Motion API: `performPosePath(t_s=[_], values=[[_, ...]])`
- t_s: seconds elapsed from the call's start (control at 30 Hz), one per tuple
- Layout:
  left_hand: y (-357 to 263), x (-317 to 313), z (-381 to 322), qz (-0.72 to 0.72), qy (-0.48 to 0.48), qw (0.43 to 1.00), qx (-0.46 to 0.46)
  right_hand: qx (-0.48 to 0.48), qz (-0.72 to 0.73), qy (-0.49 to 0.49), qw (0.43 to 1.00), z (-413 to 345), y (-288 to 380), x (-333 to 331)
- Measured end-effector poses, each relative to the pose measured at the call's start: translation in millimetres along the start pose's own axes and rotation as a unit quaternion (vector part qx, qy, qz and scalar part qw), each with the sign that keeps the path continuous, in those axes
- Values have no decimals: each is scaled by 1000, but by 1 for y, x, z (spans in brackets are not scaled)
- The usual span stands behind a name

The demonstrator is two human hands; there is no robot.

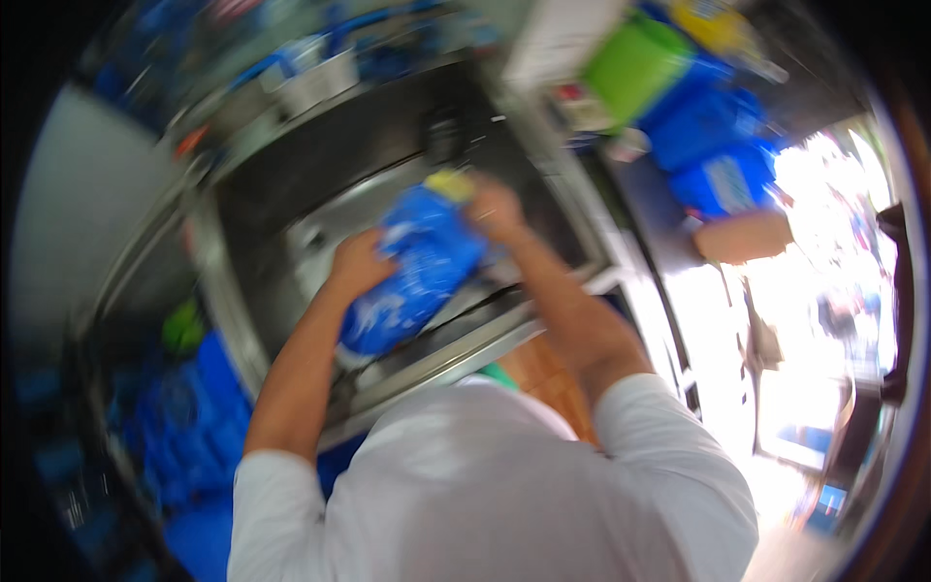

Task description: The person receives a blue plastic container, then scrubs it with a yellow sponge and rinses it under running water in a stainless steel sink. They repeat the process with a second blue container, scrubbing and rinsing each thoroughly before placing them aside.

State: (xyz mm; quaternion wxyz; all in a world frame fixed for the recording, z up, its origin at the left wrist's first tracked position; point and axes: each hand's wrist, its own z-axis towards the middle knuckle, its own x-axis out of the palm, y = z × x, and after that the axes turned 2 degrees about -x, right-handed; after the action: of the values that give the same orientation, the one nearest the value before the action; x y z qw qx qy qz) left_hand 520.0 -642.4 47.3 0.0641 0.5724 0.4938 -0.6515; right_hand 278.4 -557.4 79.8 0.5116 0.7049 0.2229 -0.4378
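Note:
A wet, shiny blue plastic item (422,265), perhaps a tub or basket, tilts over the basin of a stainless-steel sink (233,313). White streaks that look like suds or water cover its surface, and motion blur hides its exact shape. My left hand (361,262) grips its left edge. At its far end, my right hand (497,207) closes on a yellow sponge-like pad (449,185), which touches the blue plastic. My right fingertips are blurred.
A white basket (316,80) stands behind the sink. To the right, a green container (640,69) and blue containers (720,174) sit on a counter beside a brown block-shaped object (745,236). More blue plastic items (193,422) lie low at left.

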Motion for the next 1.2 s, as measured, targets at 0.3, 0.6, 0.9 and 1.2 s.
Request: performPosePath(t_s=[0.3, 0.6, 0.9, 1.2], values=[[-10, -29, 10, -209, -22, 978, -15, -429, -17, -108, 897, -72, 20, 71], [-14, -43, 7, -193, 10, 977, -88, -411, -82, 90, 903, -41, 58, 44], [19, -45, -2, -463, 13, 880, -107, -151, 216, -273, 925, -9, 68, 17], [44, -65, -25, -620, -81, 775, -93, -155, 245, -282, 915, 17, 56, 20]])
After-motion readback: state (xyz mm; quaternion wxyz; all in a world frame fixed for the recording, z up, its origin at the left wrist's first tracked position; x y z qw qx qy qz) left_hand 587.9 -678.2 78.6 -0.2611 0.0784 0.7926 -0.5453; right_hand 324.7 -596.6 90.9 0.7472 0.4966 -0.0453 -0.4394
